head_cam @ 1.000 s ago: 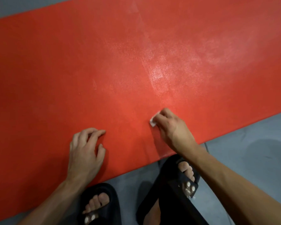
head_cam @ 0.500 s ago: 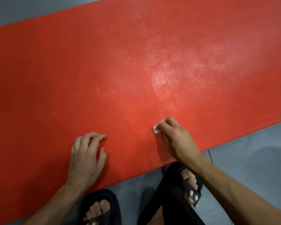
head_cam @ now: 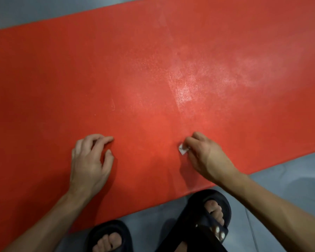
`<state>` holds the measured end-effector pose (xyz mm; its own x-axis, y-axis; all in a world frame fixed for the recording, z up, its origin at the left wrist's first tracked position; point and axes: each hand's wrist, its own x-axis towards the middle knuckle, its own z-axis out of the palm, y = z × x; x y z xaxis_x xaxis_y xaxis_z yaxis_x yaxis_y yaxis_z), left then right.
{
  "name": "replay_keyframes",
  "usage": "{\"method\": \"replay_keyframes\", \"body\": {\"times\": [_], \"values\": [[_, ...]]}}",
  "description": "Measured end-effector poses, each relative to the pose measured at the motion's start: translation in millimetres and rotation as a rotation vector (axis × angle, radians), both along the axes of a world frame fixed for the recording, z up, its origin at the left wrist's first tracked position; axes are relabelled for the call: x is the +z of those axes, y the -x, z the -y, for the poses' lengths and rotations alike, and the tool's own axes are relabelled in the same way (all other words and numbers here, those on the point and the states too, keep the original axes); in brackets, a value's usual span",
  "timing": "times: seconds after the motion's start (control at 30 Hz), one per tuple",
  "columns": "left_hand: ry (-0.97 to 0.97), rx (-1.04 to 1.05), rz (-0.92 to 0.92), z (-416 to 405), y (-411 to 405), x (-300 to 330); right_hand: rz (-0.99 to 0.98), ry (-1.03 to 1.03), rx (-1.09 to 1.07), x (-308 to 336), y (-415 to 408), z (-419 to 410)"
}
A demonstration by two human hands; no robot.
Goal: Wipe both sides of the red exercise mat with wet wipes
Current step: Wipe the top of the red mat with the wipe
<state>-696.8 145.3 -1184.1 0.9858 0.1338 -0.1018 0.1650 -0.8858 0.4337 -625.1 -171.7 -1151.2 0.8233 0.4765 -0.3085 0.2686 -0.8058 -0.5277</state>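
The red exercise mat (head_cam: 135, 70) lies flat on the floor and fills most of the view, with a shiny damp streak right of centre. My right hand (head_cam: 205, 157) pinches a small folded white wet wipe (head_cam: 182, 149) and presses it on the mat near the front edge. My left hand (head_cam: 91, 160) rests on the mat to the left, its fingertips planted and fingers arched, holding nothing.
Grey floor (head_cam: 289, 182) shows at the lower right and along the top left. My two feet in black sandals (head_cam: 209, 215) stand at the mat's near edge, just below my hands.
My right hand has drawn the wipe toward me along the mat. The left hand stayed planted on the mat. The view has shifted a little.
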Motion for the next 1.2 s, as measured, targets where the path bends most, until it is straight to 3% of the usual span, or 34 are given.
{"method": "replay_keyframes", "body": {"times": [0.3,0.4,0.57,0.73,0.93,1.2], "values": [[-0.034,-0.028,0.007,-19.1,-43.2,-6.9,0.075,-0.032,-0.049,-14.6,-98.2,-50.7],[-0.102,-0.041,0.048,-32.4,-79.6,-9.9,0.044,0.012,0.01,-8.5,-81.0,-33.2],[-0.227,0.028,0.067,-54.6,-129.8,-25.9,0.024,0.041,-0.07,-11.1,-77.5,-32.8],[-0.295,0.031,0.082,-51.7,-131.8,-35.9,0.08,-0.022,-0.084,-24.1,-142.3,-75.7],[-0.291,0.032,0.072,-52.8,-134.2,-38.8,-0.006,0.051,-0.048,-6.1,-104.7,-50.7],[-0.287,0.034,0.063,-51.6,-135.9,-37.8,0.118,0.021,-0.125,-25.6,-211.3,-110.4]]}}
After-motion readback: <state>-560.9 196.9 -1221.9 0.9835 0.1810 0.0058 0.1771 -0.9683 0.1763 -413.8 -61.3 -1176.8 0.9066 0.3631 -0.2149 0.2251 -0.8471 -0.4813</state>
